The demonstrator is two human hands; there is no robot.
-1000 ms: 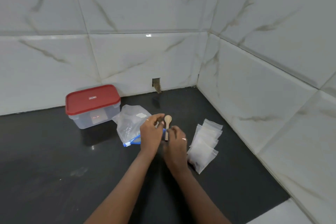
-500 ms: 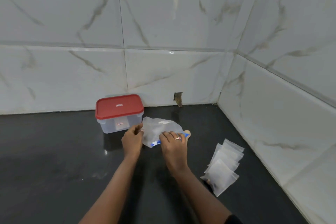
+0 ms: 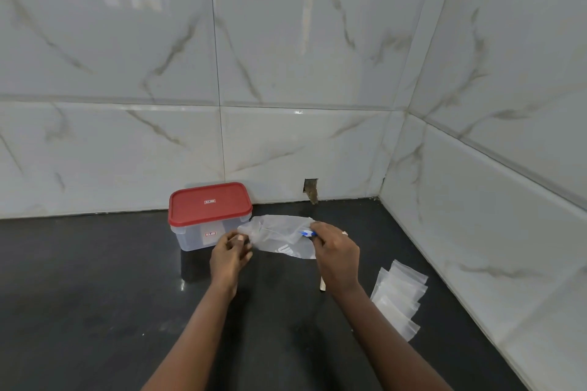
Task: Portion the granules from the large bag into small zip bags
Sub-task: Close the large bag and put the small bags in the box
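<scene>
On the dark counter (image 3: 95, 311), in the corner of two marble-tiled walls, the head camera shows both hands lifting the large bag (image 3: 279, 236), a crumpled clear plastic pouch held just above the surface in front of a clear storage box (image 3: 203, 236) with a red lid (image 3: 209, 204). Left hand (image 3: 230, 255) pinches the bag's left end between thumb and fingertips, right beside the box's front corner. Right hand (image 3: 336, 255) grips the bag's right end at the blue zip slider (image 3: 307, 233), fingers curled closed around it, and a ring shows on one finger. Below the right wrist, the end of a wooden spoon handle (image 3: 322, 285) pokes out over the counter; whether the right hand holds it or it lies flat cannot be told. Near the right wall, a fanned stack of small zip bags (image 3: 398, 301) lies flat on the counter, well apart from the large bag. Granules inside the large bag cannot be made out.
</scene>
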